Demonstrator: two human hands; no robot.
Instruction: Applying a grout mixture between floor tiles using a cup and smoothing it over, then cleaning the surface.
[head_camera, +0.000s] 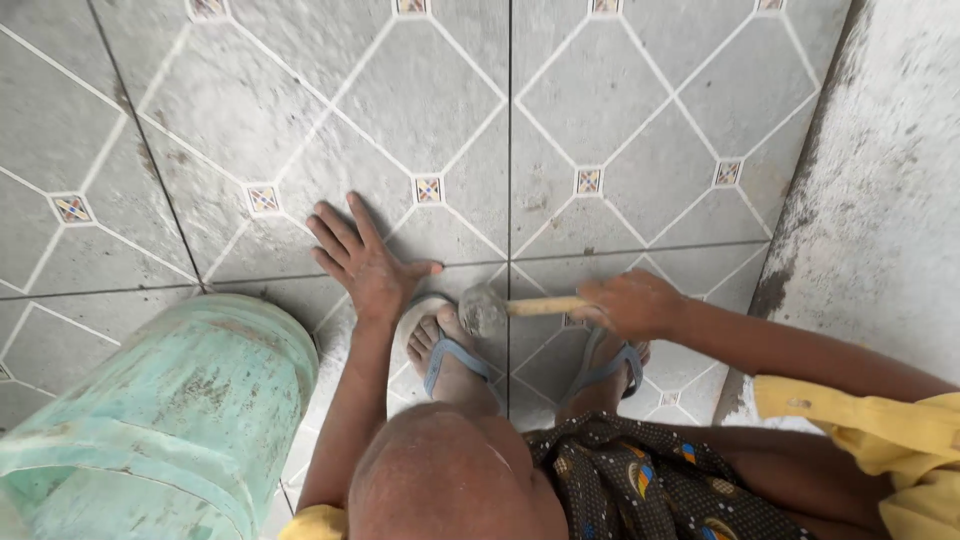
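- Head view: grey patterned floor tiles (420, 90) lie flush, joints tight; judged mostly laid
- Plaster wall (890, 180) bounds the right edge
- Green bucket (170, 420) crowds the near left corner
- Left hand (362, 262) pressed flat, fingers spread
- Right hand (632, 303) grips a mallet (484, 311), head just above the near tile, between the sandalled feet

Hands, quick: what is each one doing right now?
Left hand: open, fingers spread flat on the grey floor tile.
Right hand: closed around the wooden handle of a hammer.
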